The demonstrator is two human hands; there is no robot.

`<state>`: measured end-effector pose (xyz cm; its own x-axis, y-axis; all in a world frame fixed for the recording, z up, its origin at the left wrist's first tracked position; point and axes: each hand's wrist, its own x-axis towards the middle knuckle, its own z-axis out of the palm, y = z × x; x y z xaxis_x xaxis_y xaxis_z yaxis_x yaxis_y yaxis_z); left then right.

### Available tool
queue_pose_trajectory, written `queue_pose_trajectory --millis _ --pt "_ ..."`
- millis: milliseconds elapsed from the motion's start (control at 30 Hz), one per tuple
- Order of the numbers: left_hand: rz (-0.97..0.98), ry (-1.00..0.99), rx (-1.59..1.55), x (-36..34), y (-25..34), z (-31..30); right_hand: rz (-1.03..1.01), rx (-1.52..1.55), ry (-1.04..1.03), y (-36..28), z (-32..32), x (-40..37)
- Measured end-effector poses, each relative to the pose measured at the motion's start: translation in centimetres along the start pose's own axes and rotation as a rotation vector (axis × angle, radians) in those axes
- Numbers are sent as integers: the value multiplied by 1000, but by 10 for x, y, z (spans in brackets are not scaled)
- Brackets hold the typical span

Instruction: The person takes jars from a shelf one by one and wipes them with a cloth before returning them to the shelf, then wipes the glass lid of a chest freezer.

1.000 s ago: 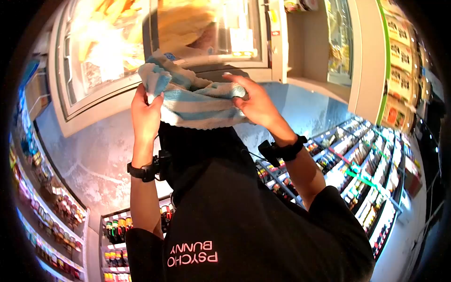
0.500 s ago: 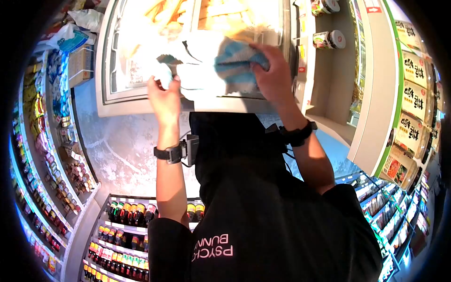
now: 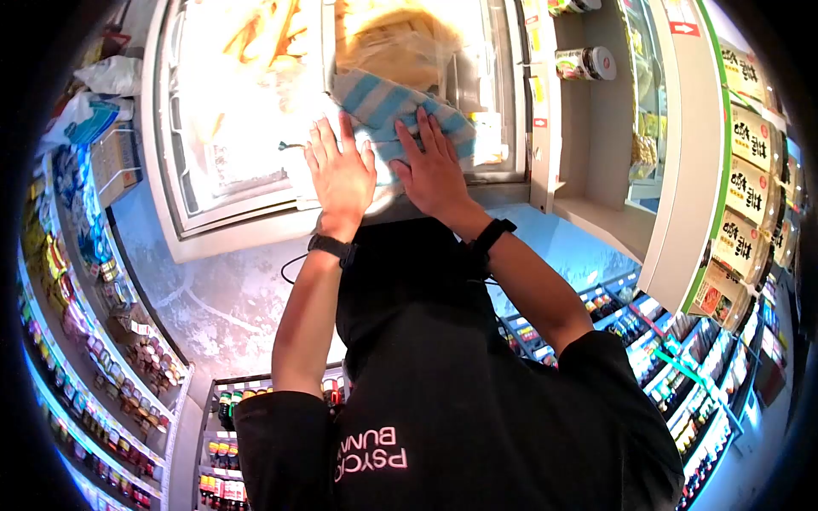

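A blue-and-white striped cloth (image 3: 388, 106) lies spread on the glass lid of a chest freezer (image 3: 247, 128). My left hand (image 3: 341, 175) rests flat on the cloth's near left edge with its fingers apart. Beside it, my right hand (image 3: 433, 166) presses flat on the middle of the cloth, fingers spread too. Neither hand curls around the cloth. Both wrists carry black bands. Bagged goods show through the glass under the cloth.
A cream shelf unit with a jar (image 3: 584, 64) stands right of the freezer. Packaged goods (image 3: 750, 187) line the far right. Bottle racks (image 3: 230, 409) fill the lower left and shelves (image 3: 665, 358) the lower right. Plastic bags (image 3: 94, 94) sit at the upper left.
Both hands held the cloth bunched up above the freezer. They have since laid it on the glass lid and flattened out on top of it.
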<state>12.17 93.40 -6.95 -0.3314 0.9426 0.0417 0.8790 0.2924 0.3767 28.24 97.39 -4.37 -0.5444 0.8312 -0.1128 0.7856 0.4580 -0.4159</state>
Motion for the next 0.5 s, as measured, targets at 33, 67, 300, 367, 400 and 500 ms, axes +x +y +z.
queue_pose_trajectory --millis 33,67,300,367,400,500 --pt "6 -15 -3 -5 0 -1 15 1 -6 1 0 -4" --pt "41 -65 4 -9 -1 -3 65 -12 0 2 0 -7" --pt "327 -193 -134 -5 3 -11 256 16 164 28 -3 -21" --pt "362 -209 -186 18 -2 -9 248 -48 227 48 -1 -8" --pt "401 -239 -161 36 -4 -4 243 -117 281 56 2 4" --pt "416 -270 -87 88 -2 19 294 -151 375 70 0 53"
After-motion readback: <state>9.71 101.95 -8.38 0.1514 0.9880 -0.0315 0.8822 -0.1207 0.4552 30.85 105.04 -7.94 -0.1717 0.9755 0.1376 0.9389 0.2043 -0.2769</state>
